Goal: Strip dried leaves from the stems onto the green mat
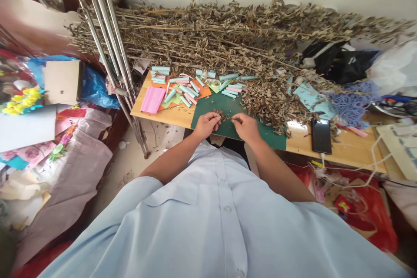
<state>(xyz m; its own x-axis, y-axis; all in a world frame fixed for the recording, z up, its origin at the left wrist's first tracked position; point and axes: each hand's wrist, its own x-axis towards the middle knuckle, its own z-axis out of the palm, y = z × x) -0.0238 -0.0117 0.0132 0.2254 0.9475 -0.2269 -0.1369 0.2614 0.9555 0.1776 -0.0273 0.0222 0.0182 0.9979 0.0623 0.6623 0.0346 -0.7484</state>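
My left hand [207,125] is curled, thumb against fingers, beside a small heap of dried leaf bits [223,115]. Across from it, my right hand [246,127] has thumb and forefinger pinched together. What either hand holds, if anything, is too small to make out. Both are low over the dark green mat [208,105]. Right of the mat's middle lies a bigger pile of dry crumpled leaves [269,103]. Several pale blue and pink paper rolls [189,91] lie to the left, some on orange and green sheets. A pink paper stack [153,99] is near the table's left end.
Bundles of dried leafy stalks [208,34] fill the table's back along the wall. Metal crutches [112,43] lean at the left end. A black phone [321,135] with a plugged-in cable lies at the right front, near purple yarn [353,100] and a light blue packet [312,97].
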